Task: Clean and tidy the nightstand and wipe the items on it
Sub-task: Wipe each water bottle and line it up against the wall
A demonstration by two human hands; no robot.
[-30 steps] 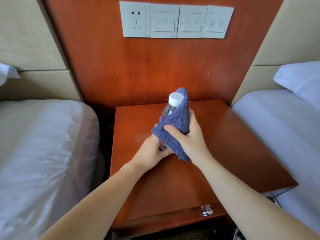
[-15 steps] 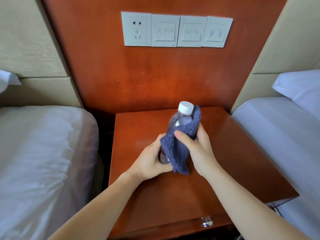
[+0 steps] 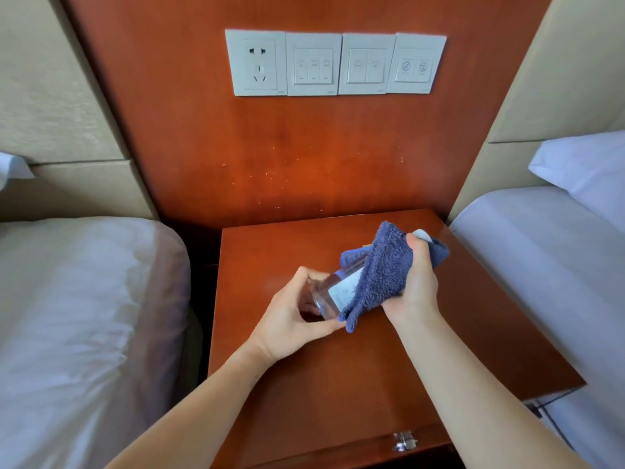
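A clear plastic water bottle (image 3: 333,292) with a white label is tilted over the red-brown nightstand (image 3: 338,384), its white cap (image 3: 422,235) pointing to the upper right. My left hand (image 3: 291,319) grips the bottle's base. My right hand (image 3: 414,286) grips a blue-grey fluffy cloth (image 3: 382,275) wrapped round the bottle's upper half. The cloth hides the neck and most of the cap.
A bed with white sheets (image 3: 77,333) stands left of the nightstand and another bed (image 3: 548,272) with a pillow (image 3: 588,164) right. A wooden wall panel (image 3: 304,157) behind carries a socket and switches (image 3: 334,64). A metal drawer pull (image 3: 404,441) sits at the nightstand's front.
The bottle has tipped from nearly upright to a slant with its cap to the right. My right hand with the cloth has slid up toward the cap, and the label now shows.
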